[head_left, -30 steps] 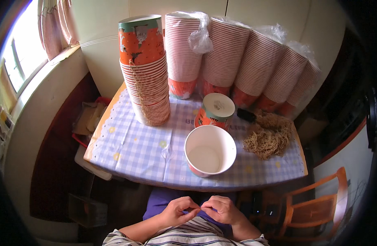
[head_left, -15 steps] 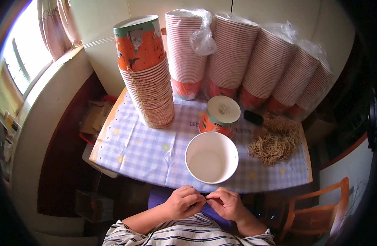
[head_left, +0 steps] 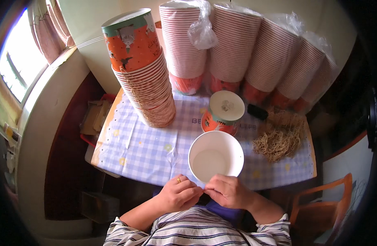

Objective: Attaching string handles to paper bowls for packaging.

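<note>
Both hands — left hand [head_left: 178,194], right hand [head_left: 229,191] — meet fingertip-to-fingertip beside the white cup [head_left: 216,156]; grip contents unclear.

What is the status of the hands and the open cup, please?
Left hand and right hand pinched together at the table edge, grip contents too small to tell. White open cup upright just beyond them, untouched. Nothing between.

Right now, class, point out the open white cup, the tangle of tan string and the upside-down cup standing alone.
Open white cup [head_left: 215,160], head view: inner floor.
Tangle of tan string [head_left: 279,137], head view: middle of the heap.
Upside-down cup [head_left: 226,105], head view: white base facing up.
</note>
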Available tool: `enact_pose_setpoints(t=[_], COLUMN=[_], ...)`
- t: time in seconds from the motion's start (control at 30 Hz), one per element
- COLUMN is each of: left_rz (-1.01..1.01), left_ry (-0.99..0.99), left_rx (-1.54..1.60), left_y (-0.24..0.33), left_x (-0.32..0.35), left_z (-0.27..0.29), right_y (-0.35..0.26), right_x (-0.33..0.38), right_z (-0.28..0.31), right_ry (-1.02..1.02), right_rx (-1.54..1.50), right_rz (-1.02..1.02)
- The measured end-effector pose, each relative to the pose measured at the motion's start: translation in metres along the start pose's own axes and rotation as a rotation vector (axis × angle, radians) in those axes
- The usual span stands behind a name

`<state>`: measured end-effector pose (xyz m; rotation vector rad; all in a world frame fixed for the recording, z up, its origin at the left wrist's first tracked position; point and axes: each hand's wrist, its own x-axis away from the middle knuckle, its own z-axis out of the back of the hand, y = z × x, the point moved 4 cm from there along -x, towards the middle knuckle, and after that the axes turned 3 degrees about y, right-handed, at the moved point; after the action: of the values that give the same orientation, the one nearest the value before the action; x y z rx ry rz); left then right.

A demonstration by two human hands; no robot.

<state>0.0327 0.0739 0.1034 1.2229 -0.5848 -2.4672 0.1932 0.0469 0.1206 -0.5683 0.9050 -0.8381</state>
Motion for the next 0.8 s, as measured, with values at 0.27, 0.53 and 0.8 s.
enact_pose_setpoints(t=[0.27, 0.53, 0.8], left_rz=[-0.277, -0.104, 0.406], left_ry=[-0.060, 0.075, 0.114], left_rx=[-0.398, -0.416, -0.146], left_y=[-0.008, -0.042, -0.073], left_x=[-0.013, -0.019, 0.010], left_z=[0.015, 0.024, 0.012], right_y=[0.030, 0.067, 0.084], right_x=[-0.026, -0.047, -0.053], right_z=[-0.004, -0.011, -0.013], right_ry=[-0.250, -0.249, -0.189], right_rx=[-0.335, -0.334, -0.069], right_rz=[-0.449, -0.550, -0.501])
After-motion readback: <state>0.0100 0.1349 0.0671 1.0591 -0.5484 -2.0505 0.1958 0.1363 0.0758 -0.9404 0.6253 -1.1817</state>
